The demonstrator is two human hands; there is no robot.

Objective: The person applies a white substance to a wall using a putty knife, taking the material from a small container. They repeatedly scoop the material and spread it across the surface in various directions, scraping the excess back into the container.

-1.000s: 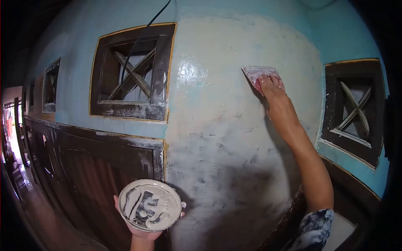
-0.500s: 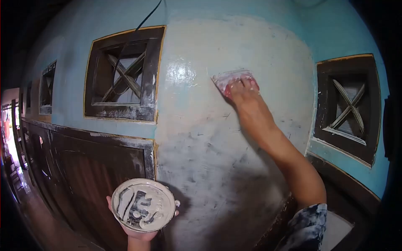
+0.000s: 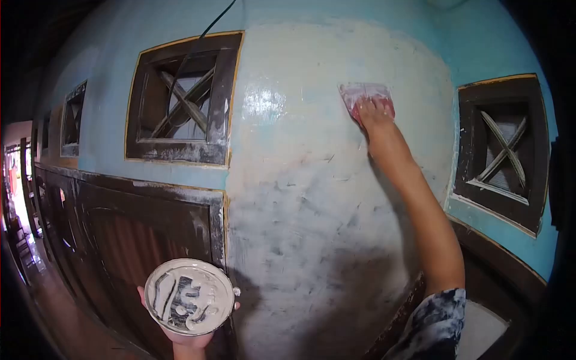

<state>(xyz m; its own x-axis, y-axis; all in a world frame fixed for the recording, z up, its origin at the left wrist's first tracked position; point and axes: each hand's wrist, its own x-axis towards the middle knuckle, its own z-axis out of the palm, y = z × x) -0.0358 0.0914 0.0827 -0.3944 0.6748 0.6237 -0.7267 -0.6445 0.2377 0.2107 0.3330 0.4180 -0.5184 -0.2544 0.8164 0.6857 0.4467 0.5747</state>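
My right hand point(image 3: 374, 115) is closed on a red-handled scraper point(image 3: 367, 92), its wide blade smeared with pale paste and lying against the upper part of the wall point(image 3: 288, 150). Low in the view, my left hand point(image 3: 183, 339) holds up a round container point(image 3: 225, 276) from beneath, its fingertips showing at both sides. Thick whitish paste point(image 3: 207, 294) covers much of the container's inside, with dark patches showing through. Pale coating spreads over the wall, glossy near the upper left and patchy grey lower down.
A dark wooden frame with crossed slats point(image 3: 183, 102) is set in the wall to the left, another point(image 3: 503, 144) to the right. Dark wooden panelling point(image 3: 138, 228) runs below at left. A black cable point(image 3: 211, 25) hangs at the top.
My right hand and the scraper have moved right and slightly up along the wall. The container in my left hand sits a little further left in view.
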